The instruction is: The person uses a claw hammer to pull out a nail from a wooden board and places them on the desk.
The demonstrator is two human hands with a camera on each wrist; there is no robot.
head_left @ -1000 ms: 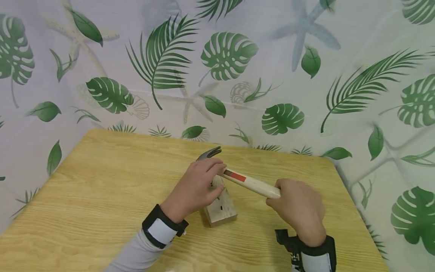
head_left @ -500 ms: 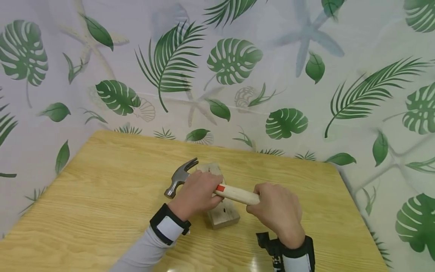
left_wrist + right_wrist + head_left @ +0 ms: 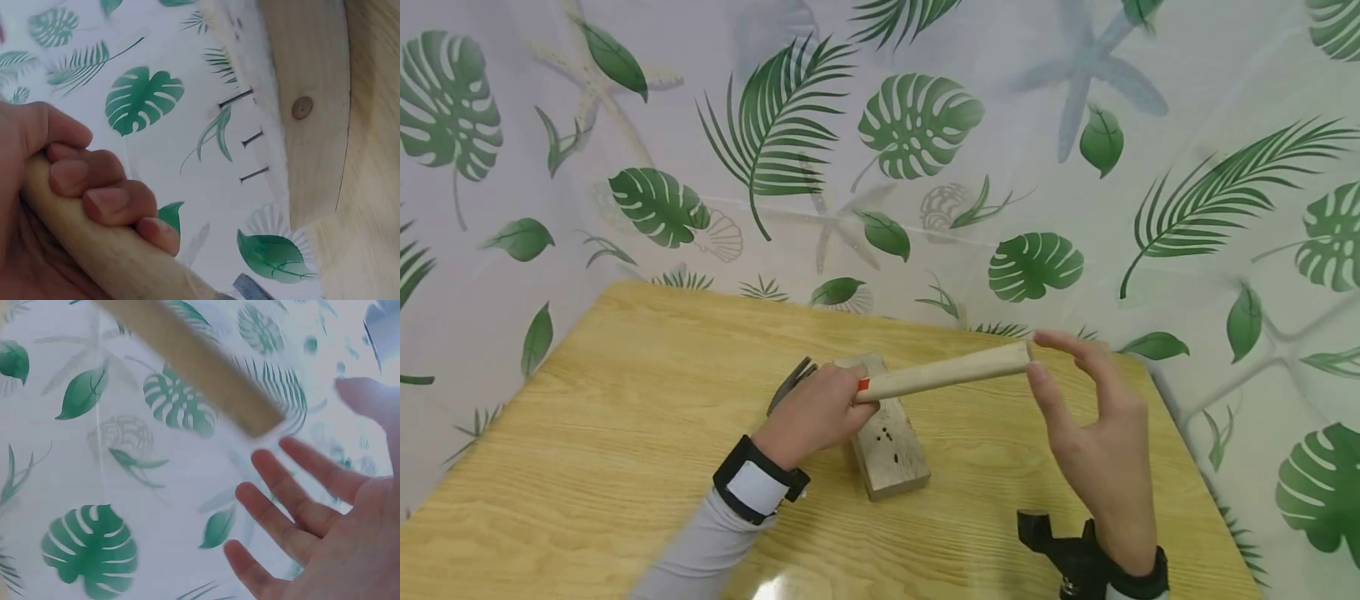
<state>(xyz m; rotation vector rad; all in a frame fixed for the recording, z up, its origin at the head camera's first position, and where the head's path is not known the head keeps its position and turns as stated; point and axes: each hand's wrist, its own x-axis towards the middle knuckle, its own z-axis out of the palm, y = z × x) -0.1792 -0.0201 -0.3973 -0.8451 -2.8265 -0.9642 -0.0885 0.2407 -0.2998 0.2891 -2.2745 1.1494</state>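
The claw hammer with a pale wooden handle and a grey metal head (image 3: 947,373) lay across the space between the hands, its handle to the left of the right hand (image 3: 1105,442) and its butt end just beside that hand's fingertips. The left hand (image 3: 816,410) was the one grasping it, fingers curled round the handle close to the head. The right hand was released: its thumb and fingers were parted and held nothing, and the right wrist view showed a narrow gap between fingertips and butt. The relation that seemed to matter most was this one, the free end facing straight into the spread right hand.

The hammer's long axis ran from left to right, with the butt pointing right and slightly to the far side. The head was at the left end, beyond the left hand and partly hidden by it, the claw tips upward. The handle passed above the far part of the rectangular pale wooden block (image 3: 893,467) on the yellow wood-grain table (image 3: 700,475). That block's long axis ran near to far, so the hammer crossed it. Three thin dark metal nails (image 3: 254,139) stuck out of the block.
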